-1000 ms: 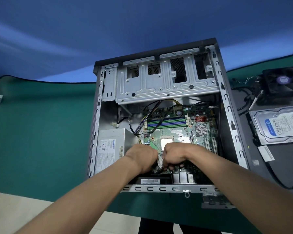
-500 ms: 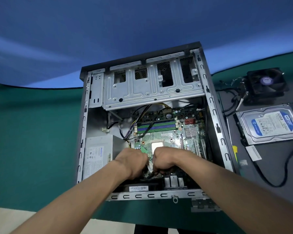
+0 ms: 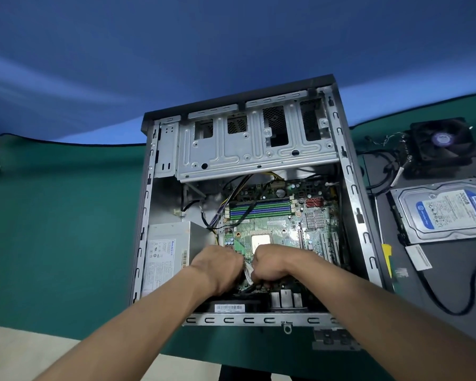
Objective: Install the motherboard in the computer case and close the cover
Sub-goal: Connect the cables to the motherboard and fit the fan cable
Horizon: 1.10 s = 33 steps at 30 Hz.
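An open grey computer case [image 3: 359, 215] lies on its side on the green mat. The green motherboard [image 3: 275, 224] sits inside it, with blue and green memory slots at its far end. Both my hands work close together over the board's near part. My left hand [image 3: 217, 268] and my right hand [image 3: 272, 265] have curled fingers and pinch a white-tagged cable [image 3: 247, 270] between them. The cable's end and my fingertips are hidden under the hands.
A silver power supply [image 3: 165, 254] fills the case's near left corner. The drive cage [image 3: 253, 149] spans its far end. To the right of the case lie a hard drive [image 3: 448, 213], a black cooler fan [image 3: 443, 144] and a dark panel [image 3: 451, 292] with black cables.
The view has shifted, so the case sits a little lower and further left in frame. Both hands stay in the same spot over the board, gripping the cable.
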Each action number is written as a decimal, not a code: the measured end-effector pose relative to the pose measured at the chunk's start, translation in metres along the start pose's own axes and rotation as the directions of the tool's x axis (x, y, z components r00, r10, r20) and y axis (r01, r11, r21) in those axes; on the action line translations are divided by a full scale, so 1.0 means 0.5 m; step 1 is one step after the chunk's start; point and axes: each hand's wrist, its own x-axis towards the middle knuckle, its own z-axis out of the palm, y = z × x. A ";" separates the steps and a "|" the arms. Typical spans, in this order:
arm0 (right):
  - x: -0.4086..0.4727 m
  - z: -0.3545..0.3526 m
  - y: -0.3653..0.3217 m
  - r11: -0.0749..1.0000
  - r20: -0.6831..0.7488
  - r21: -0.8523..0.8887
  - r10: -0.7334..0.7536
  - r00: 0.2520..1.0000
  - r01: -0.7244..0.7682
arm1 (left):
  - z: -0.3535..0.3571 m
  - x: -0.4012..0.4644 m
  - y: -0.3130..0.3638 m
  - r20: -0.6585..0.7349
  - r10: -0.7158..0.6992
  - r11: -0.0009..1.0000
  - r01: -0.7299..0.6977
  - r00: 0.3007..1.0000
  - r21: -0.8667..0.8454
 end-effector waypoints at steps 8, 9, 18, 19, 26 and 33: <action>0.002 -0.001 -0.002 1.000 0.009 -0.002 -0.005 1.000 0.005 | 0.001 -0.001 -0.002 -0.007 -0.017 1.000 0.017 1.000 -0.008; 0.001 -0.001 -0.002 1.000 0.010 -0.002 -0.004 1.000 0.004 | 0.002 0.000 -0.001 -0.005 -0.019 1.000 0.019 1.000 -0.005; 0.002 -0.001 -0.003 1.000 -0.001 -0.022 -0.003 1.000 0.003 | 0.006 0.002 0.009 -0.015 -0.018 0.998 0.019 1.000 0.060; 0.002 -0.001 -0.003 1.000 -0.006 -0.024 -0.002 1.000 0.002 | 0.007 0.002 0.011 -0.020 -0.016 0.997 0.017 1.000 0.078; 0.005 -0.002 -0.006 0.999 -0.015 -0.033 -0.003 1.000 0.002 | 0.017 0.000 0.011 -0.054 -0.038 0.995 0.043 0.998 0.094; 0.005 -0.003 -0.005 1.000 -0.013 -0.003 0.006 1.000 -0.007 | 0.022 0.009 0.013 -0.019 -0.041 0.996 0.042 0.999 0.081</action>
